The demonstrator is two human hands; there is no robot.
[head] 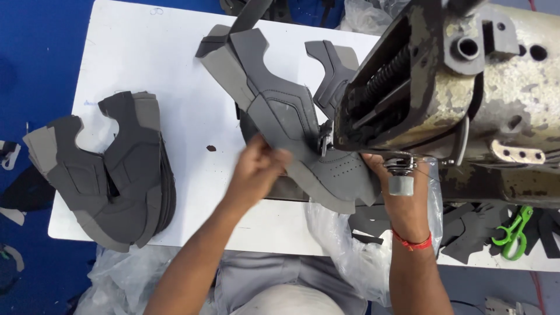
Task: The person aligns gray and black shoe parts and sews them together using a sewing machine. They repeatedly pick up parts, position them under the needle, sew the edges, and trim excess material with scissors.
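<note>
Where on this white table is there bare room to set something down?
Bare: the far left corner of the white table, and the strip between the stack of grey shoe uppers and the left hand. Crowded: under the sewing machine and near the green scissors.

Both forearms bare, no sleeves seen. Red thread band (412, 241) was worn at right wrist, lower right of frame. Grey garment (280, 286) was seen at bottom centre.
</note>
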